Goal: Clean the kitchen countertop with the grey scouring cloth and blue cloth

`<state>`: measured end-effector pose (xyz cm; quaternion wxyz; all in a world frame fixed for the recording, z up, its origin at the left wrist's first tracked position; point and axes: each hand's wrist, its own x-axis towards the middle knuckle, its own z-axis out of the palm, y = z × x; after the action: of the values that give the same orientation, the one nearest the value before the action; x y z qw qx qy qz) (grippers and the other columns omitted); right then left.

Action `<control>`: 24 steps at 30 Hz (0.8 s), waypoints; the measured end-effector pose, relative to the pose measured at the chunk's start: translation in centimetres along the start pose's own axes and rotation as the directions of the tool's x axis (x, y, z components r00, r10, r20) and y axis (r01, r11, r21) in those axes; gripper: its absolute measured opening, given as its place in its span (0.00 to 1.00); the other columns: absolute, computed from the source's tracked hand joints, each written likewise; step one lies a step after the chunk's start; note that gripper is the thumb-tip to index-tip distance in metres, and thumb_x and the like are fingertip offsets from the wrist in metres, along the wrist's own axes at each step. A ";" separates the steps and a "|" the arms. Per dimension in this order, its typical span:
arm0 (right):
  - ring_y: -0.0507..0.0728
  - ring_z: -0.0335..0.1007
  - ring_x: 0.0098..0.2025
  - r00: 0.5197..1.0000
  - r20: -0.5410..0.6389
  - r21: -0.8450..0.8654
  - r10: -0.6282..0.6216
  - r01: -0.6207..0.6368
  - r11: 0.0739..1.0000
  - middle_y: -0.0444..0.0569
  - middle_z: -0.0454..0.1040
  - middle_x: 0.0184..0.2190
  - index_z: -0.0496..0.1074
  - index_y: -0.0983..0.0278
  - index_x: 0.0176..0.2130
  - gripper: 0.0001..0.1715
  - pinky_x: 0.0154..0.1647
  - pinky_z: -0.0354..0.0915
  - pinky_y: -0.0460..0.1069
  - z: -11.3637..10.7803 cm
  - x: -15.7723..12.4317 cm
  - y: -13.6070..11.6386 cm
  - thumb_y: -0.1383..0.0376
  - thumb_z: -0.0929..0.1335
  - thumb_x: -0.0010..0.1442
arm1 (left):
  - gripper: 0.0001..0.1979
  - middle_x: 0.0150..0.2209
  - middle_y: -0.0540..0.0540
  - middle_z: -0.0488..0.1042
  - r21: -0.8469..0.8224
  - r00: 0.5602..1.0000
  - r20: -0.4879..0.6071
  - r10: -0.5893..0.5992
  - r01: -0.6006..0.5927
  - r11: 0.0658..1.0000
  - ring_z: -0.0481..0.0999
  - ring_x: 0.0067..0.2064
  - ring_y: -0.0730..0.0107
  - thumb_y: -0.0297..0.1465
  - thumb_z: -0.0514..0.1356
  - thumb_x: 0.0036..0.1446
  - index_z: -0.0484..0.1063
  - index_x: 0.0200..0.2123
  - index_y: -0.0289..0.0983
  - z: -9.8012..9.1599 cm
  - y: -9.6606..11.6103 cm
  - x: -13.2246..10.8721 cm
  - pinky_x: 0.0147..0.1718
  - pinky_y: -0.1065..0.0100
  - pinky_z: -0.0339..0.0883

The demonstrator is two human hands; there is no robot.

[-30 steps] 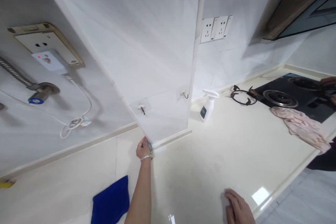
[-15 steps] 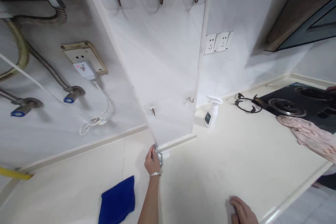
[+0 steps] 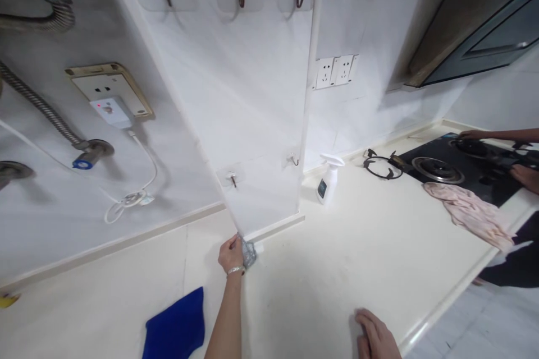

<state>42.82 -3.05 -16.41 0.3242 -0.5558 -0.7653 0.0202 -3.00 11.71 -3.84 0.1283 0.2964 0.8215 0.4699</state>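
Observation:
My left hand [image 3: 231, 254], with a bracelet at the wrist, is closed by the corner of the wall column. It grips one end of a crumpled silvery-grey piece, like a scrubbing cloth [image 3: 249, 254], which lies against the column's foot on the counter. A small white piece [image 3: 259, 247] is right beside it. My right hand [image 3: 377, 336] rests on the cream countertop [image 3: 311, 286], fingers stretched out and partly cut off by the lower edge. Left of my left forearm a folded blue cloth [image 3: 174, 325] lies flat.
A white spray bottle [image 3: 328, 179] stands by the wall, near a black burner ring [image 3: 383, 168]. A pink cloth [image 3: 469, 213] lies beside the black gas stove [image 3: 463, 165], where another person's hands [image 3: 474, 134] work. Hooks [image 3: 233, 179] and a charger [image 3: 113, 112] are on the walls.
The view has shifted right. The silvery-grey piece now shows more fully beside my left hand. The other person's arms have come into view at the stove. My right hand still rests on the counter.

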 end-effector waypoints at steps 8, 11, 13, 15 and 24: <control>0.63 0.80 0.49 1.000 -0.002 -0.024 -0.010 0.010 1.000 0.54 0.81 0.51 0.75 0.58 0.49 0.15 0.47 0.77 0.54 0.5 -0.2 0.3 0.61 0.64 0.66 | 0.12 0.41 0.37 0.82 0.042 0.996 0.012 0.092 -0.093 0.995 0.80 0.47 0.52 0.35 0.58 0.56 0.80 0.36 0.37 -0.7 0.9 -0.9 0.54 0.48 0.72; 0.64 0.80 0.49 0.998 -0.018 -0.040 -0.060 0.060 0.997 0.54 0.80 0.51 0.74 0.59 0.50 0.16 0.47 0.76 0.54 0.5 -0.2 0.7 0.64 0.65 0.63 | 0.11 0.41 0.38 0.81 0.027 0.992 0.044 0.121 -0.122 0.992 0.79 0.49 0.53 0.33 0.57 0.56 0.80 0.34 0.39 -1.3 0.8 -2.3 0.56 0.49 0.71; 0.64 0.79 0.49 0.995 -0.032 -0.049 -0.099 0.097 0.994 0.54 0.80 0.51 0.74 0.60 0.50 0.17 0.48 0.76 0.54 0.5 -0.1 0.8 0.66 0.66 0.62 | 0.08 0.37 0.40 0.81 0.003 0.989 0.089 0.117 -0.118 0.993 0.80 0.47 0.54 0.32 0.59 0.54 0.80 0.28 0.41 -1.7 0.5 -3.7 0.54 0.51 0.72; 0.63 0.79 0.49 0.993 -0.036 -0.050 -0.112 0.110 0.993 0.55 0.79 0.51 0.73 0.60 0.51 0.18 0.47 0.75 0.54 0.5 -0.1 0.9 0.67 0.66 0.61 | 0.06 0.34 0.42 0.81 -0.033 0.987 0.132 0.092 -0.088 0.996 0.81 0.44 0.55 0.32 0.61 0.50 0.79 0.25 0.41 -1.9 -0.1 -5.6 0.51 0.53 0.73; 0.65 0.76 0.47 0.931 0.194 0.449 0.308 -0.364 0.816 0.55 0.79 0.44 0.75 0.61 0.45 0.20 0.52 0.71 0.61 -1.0 5.7 -6.1 0.50 0.65 0.62 | 0.19 0.40 0.40 0.85 -0.321 0.947 0.287 -0.145 0.238 0.917 0.84 0.43 0.58 0.45 0.65 0.50 0.81 0.39 0.37 -1.1 -1.6 -12.2 0.46 0.57 0.78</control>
<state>37.21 -0.80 -10.58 0.3987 -0.5826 -0.6432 0.2965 5.55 2.90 -5.41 0.3304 0.2447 0.7258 0.5515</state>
